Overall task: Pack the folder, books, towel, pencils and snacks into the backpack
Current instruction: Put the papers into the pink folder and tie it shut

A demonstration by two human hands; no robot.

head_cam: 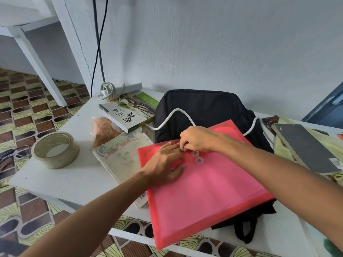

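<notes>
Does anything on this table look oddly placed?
A white cable lies draped across the black backpack, which could get in the way of packing. The red folder sticks out past the table edge.

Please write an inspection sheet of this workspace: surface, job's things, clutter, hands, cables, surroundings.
Surface: white table.
Job's things: red folder lies on the black backpack; two books and a snack bag at left.
Clutter: tape roll, tablet.
Hands: left hand presses the folder; right hand pinches at its string clasp.
Cables: white cable crosses the backpack; coiled power strip.
Surroundings: white wall, patterned floor.
</notes>
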